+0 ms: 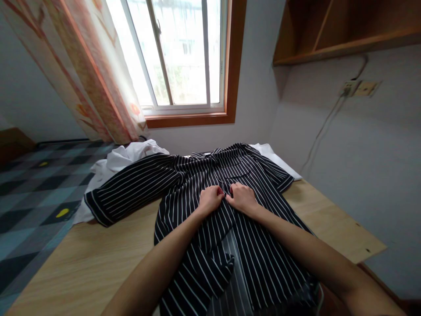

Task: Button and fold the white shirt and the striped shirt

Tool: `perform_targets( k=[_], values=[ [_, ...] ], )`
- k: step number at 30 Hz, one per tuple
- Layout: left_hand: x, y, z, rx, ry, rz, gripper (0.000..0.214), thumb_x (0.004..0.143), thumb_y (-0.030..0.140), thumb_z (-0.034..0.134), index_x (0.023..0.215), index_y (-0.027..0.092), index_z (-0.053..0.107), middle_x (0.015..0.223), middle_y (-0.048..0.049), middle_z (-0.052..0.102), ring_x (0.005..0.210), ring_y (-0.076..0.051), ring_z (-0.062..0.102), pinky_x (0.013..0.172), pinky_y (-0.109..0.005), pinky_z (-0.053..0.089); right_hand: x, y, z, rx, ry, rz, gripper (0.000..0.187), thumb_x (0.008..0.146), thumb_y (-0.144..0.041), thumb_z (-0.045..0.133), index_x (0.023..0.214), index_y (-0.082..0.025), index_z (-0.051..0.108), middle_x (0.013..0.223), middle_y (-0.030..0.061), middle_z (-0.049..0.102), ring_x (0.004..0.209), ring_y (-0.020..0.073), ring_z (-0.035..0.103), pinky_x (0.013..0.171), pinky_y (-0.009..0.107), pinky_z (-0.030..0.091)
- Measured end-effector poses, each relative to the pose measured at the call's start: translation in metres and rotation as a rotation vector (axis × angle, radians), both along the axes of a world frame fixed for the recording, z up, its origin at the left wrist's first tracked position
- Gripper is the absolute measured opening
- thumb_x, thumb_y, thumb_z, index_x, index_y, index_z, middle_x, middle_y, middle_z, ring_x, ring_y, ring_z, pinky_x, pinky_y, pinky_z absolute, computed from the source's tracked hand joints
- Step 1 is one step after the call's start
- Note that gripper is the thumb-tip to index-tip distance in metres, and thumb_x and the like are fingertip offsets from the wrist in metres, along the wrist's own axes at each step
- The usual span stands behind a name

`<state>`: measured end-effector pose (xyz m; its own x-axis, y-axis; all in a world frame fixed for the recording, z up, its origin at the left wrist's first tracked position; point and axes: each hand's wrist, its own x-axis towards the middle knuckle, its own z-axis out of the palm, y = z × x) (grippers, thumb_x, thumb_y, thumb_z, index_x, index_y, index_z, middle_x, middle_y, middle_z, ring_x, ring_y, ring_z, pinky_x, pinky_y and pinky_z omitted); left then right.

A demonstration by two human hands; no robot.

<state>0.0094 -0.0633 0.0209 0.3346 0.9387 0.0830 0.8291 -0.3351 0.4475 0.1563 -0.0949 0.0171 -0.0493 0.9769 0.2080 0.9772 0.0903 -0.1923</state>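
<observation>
A black shirt with white stripes (pixel 190 184) lies spread over the wooden table, its collar end toward the window and both short sleeves out to the sides. Below the chest, the front edges part and the lower left side is folded over on itself. My left hand (pixel 211 199) pinches the fabric at the middle of the front. Right beside it, my right hand (pixel 242 199) grips the other front edge, fingertips close to the left ones. Any button between the fingers is hidden.
Crumpled white cloth (pixel 123 158) lies at the table's far left, and more white fabric (pixel 271 156) at the far right. A checked bed (pixel 36 193) adjoins the wooden table (pixel 108 254) on the left. A cable (pixel 317 136) hangs from a wall socket (pixel 350 87) under a shelf (pixel 329 52).
</observation>
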Motion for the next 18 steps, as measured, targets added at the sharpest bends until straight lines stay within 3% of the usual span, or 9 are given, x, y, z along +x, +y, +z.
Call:
perform_targets(
  k=[5,10,13,16,18],
  values=[
    [0.001,-0.007,0.005,0.016,0.043,0.048,0.016,0.087,0.023,0.054,0.084,0.019,0.068,0.095,-0.0056,0.072,0.090,-0.021,0.065,0.080,-0.031,0.046,-0.017,0.000,0.004,0.016,-0.136,0.033,0.027,0.090,-0.031,0.052,0.098,-0.010,0.067,0.096,0.0183,0.069,0.088,0.0281,0.067,0.072,0.034,0.048],
    [0.000,-0.008,0.005,0.024,0.042,0.051,0.016,0.088,0.026,0.054,0.084,0.019,0.068,0.095,-0.0057,0.071,0.090,-0.021,0.064,0.082,-0.033,0.046,-0.014,0.010,0.007,-0.016,-0.056,0.011,0.018,0.084,-0.024,0.056,0.087,-0.013,0.070,0.094,0.0169,0.071,0.089,0.0276,0.067,0.077,0.035,0.048],
    [-0.001,-0.006,0.004,0.020,-0.008,0.056,0.016,0.088,0.028,0.056,0.083,0.019,0.068,0.093,-0.0056,0.071,0.090,-0.021,0.064,0.083,-0.034,0.046,-0.001,0.019,0.003,-0.078,0.382,-0.071,0.009,0.075,-0.020,0.061,0.069,-0.016,0.066,0.079,0.0101,0.069,0.082,0.0227,0.065,0.074,0.030,0.048],
    [0.001,-0.003,0.007,-0.019,-0.114,0.053,0.014,0.087,0.027,0.058,0.084,0.018,0.070,0.093,-0.0058,0.072,0.089,-0.020,0.064,0.081,-0.031,0.047,0.011,0.027,-0.003,-0.265,0.960,-0.080,0.021,0.073,-0.016,0.058,0.054,-0.018,0.052,0.053,0.0000,0.055,0.054,0.0124,0.056,0.053,0.022,0.045],
    [0.003,-0.002,0.008,-0.056,-0.195,0.038,0.014,0.086,0.025,0.059,0.084,0.017,0.070,0.090,-0.0056,0.072,0.086,-0.019,0.065,0.078,-0.029,0.048,0.015,0.030,-0.006,-0.333,1.136,-0.057,0.022,0.074,-0.016,0.055,0.054,-0.019,0.048,0.046,-0.0043,0.047,0.043,0.0082,0.046,0.043,0.018,0.039]
  ],
)
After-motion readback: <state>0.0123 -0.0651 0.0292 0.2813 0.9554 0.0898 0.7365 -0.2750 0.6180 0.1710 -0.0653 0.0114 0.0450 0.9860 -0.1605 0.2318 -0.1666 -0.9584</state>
